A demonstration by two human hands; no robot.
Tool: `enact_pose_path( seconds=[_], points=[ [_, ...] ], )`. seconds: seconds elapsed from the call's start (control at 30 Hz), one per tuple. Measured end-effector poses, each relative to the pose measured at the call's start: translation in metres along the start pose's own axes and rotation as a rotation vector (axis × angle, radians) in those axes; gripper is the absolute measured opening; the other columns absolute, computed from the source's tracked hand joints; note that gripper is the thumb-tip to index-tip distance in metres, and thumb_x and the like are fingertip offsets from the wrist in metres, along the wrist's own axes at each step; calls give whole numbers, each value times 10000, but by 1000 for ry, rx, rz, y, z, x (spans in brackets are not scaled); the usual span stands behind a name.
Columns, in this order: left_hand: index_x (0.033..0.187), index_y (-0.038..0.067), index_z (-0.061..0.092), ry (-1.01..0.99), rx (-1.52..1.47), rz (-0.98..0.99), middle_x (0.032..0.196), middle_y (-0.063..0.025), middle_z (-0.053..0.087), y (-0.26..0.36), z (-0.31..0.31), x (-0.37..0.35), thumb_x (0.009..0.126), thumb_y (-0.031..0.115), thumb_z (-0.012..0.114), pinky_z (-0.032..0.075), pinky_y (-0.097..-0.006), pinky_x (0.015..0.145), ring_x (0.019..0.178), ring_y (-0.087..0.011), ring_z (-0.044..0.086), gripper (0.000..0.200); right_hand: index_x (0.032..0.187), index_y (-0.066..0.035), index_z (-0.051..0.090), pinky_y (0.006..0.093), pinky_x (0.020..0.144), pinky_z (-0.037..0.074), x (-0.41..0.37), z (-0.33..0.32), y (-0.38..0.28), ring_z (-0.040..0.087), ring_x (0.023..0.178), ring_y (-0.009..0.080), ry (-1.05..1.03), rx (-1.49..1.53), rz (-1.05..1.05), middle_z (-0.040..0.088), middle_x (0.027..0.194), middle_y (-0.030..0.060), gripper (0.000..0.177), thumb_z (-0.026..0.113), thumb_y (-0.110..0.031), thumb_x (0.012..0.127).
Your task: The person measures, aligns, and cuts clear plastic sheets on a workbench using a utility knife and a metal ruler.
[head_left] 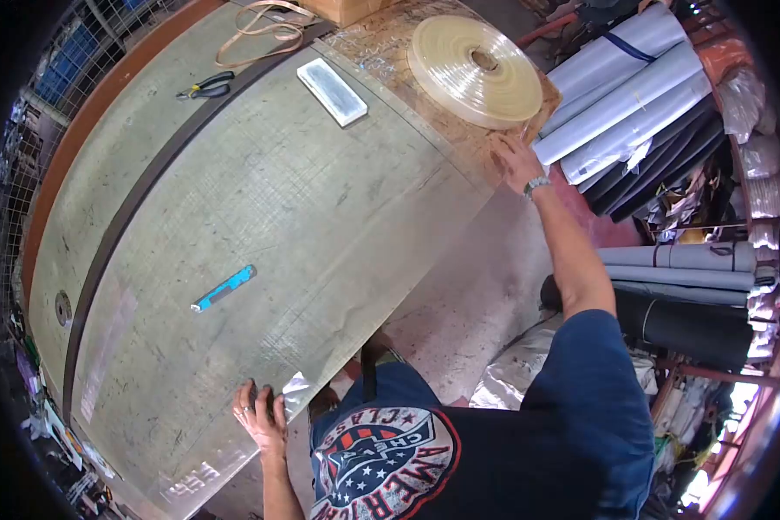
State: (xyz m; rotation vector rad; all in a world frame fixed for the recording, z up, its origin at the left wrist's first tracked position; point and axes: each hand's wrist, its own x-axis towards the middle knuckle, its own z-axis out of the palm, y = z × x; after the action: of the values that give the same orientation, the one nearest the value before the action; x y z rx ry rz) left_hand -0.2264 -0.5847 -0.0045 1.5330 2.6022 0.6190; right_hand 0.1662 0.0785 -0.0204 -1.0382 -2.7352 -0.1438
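My left hand [262,419] rests at the near edge of the worktable [260,191], fingers apart and slightly bent on its surface, beside a small shiny piece of film [295,387]. Stretched out to the far right, my right hand [515,162] touches the table's corner with spread fingers, just below a large roll of clear strip [459,74]. A see-through sheet seems to extend past the table edge near it; its outline is hard to make out. Between the hands, toward the left, lies a blue cutter [224,289].
A white rectangular block [331,92] lies toward the back. Pliers [206,87] sit near a long dark strip [147,178] curving along the far side. A looped tan cord [264,30] is beside a cardboard box [347,9]. Wrapped rolls [624,87] stand right.
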Motion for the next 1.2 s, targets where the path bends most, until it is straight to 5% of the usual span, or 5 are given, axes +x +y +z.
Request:
enact_pose_path(
  seconds=[0.2,0.4,0.6,0.8,1.2],
  points=[
    [995,23,617,-125,-122,-112,1103,-200,608,1,-5,0,855,-5,706,453,-525,917,1055,-421,561,168,1285,-107,672,458,1121,417,75,-58,0,575,1272,367,-703,-20,61,633,1320,158,420,634,-112,867],
    [948,10,588,-101,-420,-537,727,-91,600,0,-18,11,980,82,654,452,-338,610,632,-158,540,102,1271,-74,689,486,1138,403,148,-41,34,537,1339,369,-50,445,278,628,1368,228,603,764,-481,832],
    [828,0,627,-320,-396,-664,636,29,553,-3,-58,36,807,200,881,378,-270,521,582,-57,469,324,1559,-34,395,461,1237,304,170,-18,38,338,1504,398,-293,206,182,353,1625,238,1103,764,-681,745],
    [651,11,614,-423,-256,-747,584,18,515,-14,-74,37,680,351,951,353,-293,520,579,-90,442,480,1641,-74,188,513,1276,174,155,-4,36,171,1573,382,-389,-24,22,167,1708,195,1260,752,-736,729],
    [611,-13,557,-379,-175,-694,499,-35,453,-34,-75,45,677,542,935,356,-353,461,502,-126,402,674,1625,-88,270,518,1272,182,150,25,30,172,1578,357,-154,-14,11,203,1700,193,984,619,-663,908]
  ],
)
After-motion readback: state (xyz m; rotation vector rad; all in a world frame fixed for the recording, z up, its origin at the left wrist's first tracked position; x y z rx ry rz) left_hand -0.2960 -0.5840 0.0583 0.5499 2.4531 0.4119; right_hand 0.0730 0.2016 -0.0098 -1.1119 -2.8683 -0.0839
